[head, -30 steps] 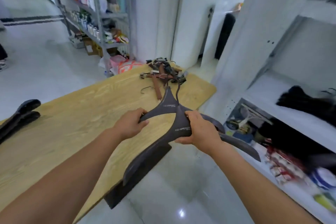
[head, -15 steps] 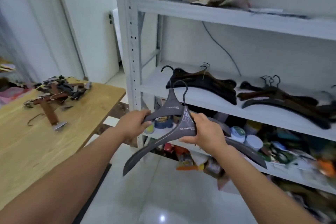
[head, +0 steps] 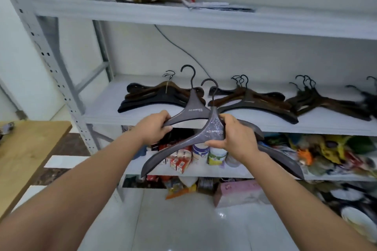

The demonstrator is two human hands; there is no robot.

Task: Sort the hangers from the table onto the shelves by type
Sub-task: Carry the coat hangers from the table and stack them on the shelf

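Observation:
I hold two wide grey hangers with black hooks in front of the white shelf unit. My left hand point(head: 155, 127) grips the left arm of the rear grey hanger point(head: 193, 110). My right hand point(head: 236, 138) grips the neck of the front grey hanger point(head: 179, 146), whose arms slope down to both sides. On the middle shelf point(head: 106, 112) behind them lie separate piles: dark hangers point(head: 155, 99) on the left, brown and black hangers point(head: 253, 101) in the middle, thin dark hangers point(head: 326, 104) on the right.
The wooden table point(head: 24, 149) corner is at the left edge. The lower shelf point(head: 204, 170) carries jars, small boxes and bags. The top shelf point(head: 183, 14) holds bags and papers. A perforated upright post point(head: 51, 61) stands at the left. White tiled floor lies below.
My view has swung from the table round to face the shelf unit, closer now. Both hands still hold the two grey hangers, raised to the level of the middle shelf.

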